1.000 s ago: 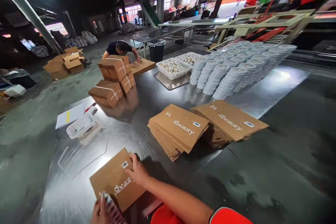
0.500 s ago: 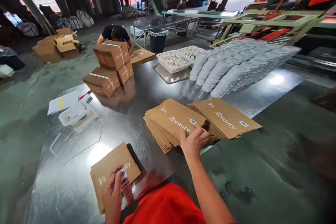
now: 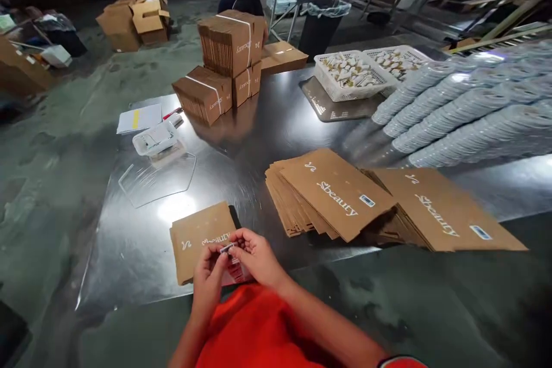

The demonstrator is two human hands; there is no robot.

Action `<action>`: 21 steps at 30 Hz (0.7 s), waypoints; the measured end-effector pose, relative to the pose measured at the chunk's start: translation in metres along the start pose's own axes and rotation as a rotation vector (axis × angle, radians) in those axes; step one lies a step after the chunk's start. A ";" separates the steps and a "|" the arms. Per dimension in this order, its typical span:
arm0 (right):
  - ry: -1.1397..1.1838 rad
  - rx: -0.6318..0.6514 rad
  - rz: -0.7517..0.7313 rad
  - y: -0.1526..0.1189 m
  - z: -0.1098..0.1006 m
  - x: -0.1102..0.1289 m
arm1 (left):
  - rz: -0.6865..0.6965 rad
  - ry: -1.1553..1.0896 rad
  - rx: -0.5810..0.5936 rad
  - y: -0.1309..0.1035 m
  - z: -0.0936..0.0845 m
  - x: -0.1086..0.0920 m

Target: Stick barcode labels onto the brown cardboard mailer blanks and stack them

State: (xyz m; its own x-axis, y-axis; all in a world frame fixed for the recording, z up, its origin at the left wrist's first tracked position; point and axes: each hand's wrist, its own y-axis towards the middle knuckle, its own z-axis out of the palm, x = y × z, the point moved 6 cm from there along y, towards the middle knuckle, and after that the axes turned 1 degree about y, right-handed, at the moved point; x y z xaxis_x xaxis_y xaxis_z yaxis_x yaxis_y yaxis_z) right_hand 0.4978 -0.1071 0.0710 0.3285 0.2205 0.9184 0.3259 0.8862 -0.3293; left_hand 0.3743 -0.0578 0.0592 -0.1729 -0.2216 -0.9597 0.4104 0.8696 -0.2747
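Close to my body, my left hand [image 3: 209,276] pinches a strip of labels [image 3: 236,272], red and clear along its hanging part. My right hand [image 3: 257,257] is closed on the top end of the same strip, fingertips meeting those of the left. Just beyond both hands lies a small pile of flat brown cartons [image 3: 194,238] printed "beauty", partly covered by my fingers. To the right, a fanned stack of flat cartons [image 3: 332,184] has a small blue-and-white label on its top piece. A second flat carton stack [image 3: 440,207] beside it also carries such a label.
Strapped carton bundles [image 3: 233,40] stand at the back of the metal table [image 3: 276,121]. White baskets [image 3: 345,89] of small items and rows of plastic-wrapped stacks [image 3: 474,121] fill the right. A white tray [image 3: 155,138] lies left. Another person [image 3: 241,0] bends behind the bundles.
My right hand has left the label on the fanned carton stack and come left to the label strip, meeting my left hand. The view has turned downward and left.
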 end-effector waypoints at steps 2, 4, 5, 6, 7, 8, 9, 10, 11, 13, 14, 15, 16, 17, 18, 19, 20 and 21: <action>-0.019 0.005 0.015 0.003 0.002 -0.004 | -0.021 0.022 0.007 0.000 0.000 0.004; -0.057 0.002 0.011 0.007 0.005 -0.009 | -0.005 0.078 0.008 0.001 0.000 0.007; -0.083 -0.004 0.003 0.009 0.006 -0.012 | 0.005 0.111 -0.001 0.002 0.000 0.010; -0.112 -0.014 -0.007 0.011 0.008 -0.015 | 0.010 0.143 -0.017 0.003 0.000 0.013; -0.142 -0.028 -0.018 0.013 0.009 -0.018 | 0.012 0.171 -0.046 0.004 -0.002 0.017; -0.175 -0.045 -0.029 0.016 0.010 -0.022 | 0.007 0.195 -0.079 0.004 -0.004 0.021; -0.208 -0.063 -0.037 0.018 0.011 -0.026 | -0.005 0.211 -0.110 0.005 -0.006 0.027; -0.239 -0.078 -0.044 0.022 0.011 -0.030 | -0.024 0.221 -0.134 0.006 -0.008 0.033; -0.260 -0.090 -0.050 0.026 0.010 -0.036 | -0.049 0.226 -0.150 0.007 -0.010 0.040; -0.281 -0.115 -0.044 0.040 0.006 -0.048 | -0.101 0.230 -0.175 0.009 -0.016 0.054; -0.291 -0.137 -0.033 0.050 0.001 -0.055 | -0.125 0.231 -0.189 0.011 -0.020 0.061; -0.301 -0.166 -0.021 0.060 -0.005 -0.063 | -0.146 0.225 -0.208 0.013 -0.025 0.068; -0.332 -0.202 -0.015 0.072 -0.011 -0.070 | -0.168 0.204 -0.223 0.016 -0.029 0.076; -0.383 -0.238 -0.014 0.085 -0.018 -0.076 | -0.191 0.170 -0.230 0.020 -0.033 0.084; -0.443 -0.268 -0.019 0.097 -0.024 -0.082 | -0.217 0.130 -0.228 0.024 -0.036 0.093; -0.501 -0.287 -0.025 0.109 -0.029 -0.088 | -0.242 0.090 -0.217 0.028 -0.038 0.102; -0.551 -0.298 -0.028 0.120 -0.033 -0.094 | -0.266 0.056 -0.204 0.033 -0.039 0.111; -0.592 -0.303 -0.026 0.129 -0.035 -0.099 | -0.289 0.031 -0.192 0.037 -0.040 0.119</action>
State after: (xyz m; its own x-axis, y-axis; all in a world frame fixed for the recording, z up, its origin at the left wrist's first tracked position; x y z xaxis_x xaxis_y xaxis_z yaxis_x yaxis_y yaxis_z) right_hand 0.5383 -0.0294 -0.0702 -0.1974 0.4638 0.8637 0.5901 0.7597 -0.2731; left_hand 0.3333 -0.0341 -0.0630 -0.2855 -0.4595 -0.8410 0.1652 0.8408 -0.5155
